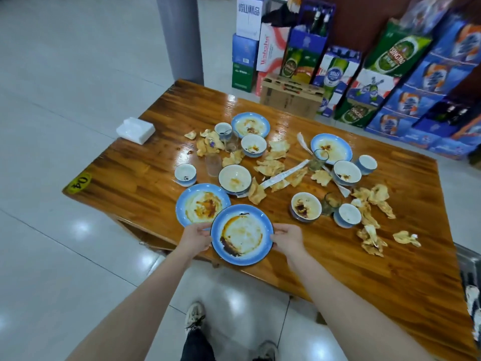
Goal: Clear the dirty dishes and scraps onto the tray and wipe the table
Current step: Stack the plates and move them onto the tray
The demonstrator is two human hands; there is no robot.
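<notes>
A dirty blue-rimmed plate sits at the near edge of the wooden table. My left hand grips its left rim and my right hand grips its right rim. It overlaps a second stained plate behind it. Two more dirty plates lie farther back. Several used bowls, small cups and glasses stand among them. Crumpled stained napkins and chopstick wrappers litter the middle and right. No tray is in view.
A white napkin pack lies at the table's far left corner, and a yellow "04" sticker marks the left edge. Stacked beer cartons and a cardboard box stand behind the table. A grey pillar rises beyond it.
</notes>
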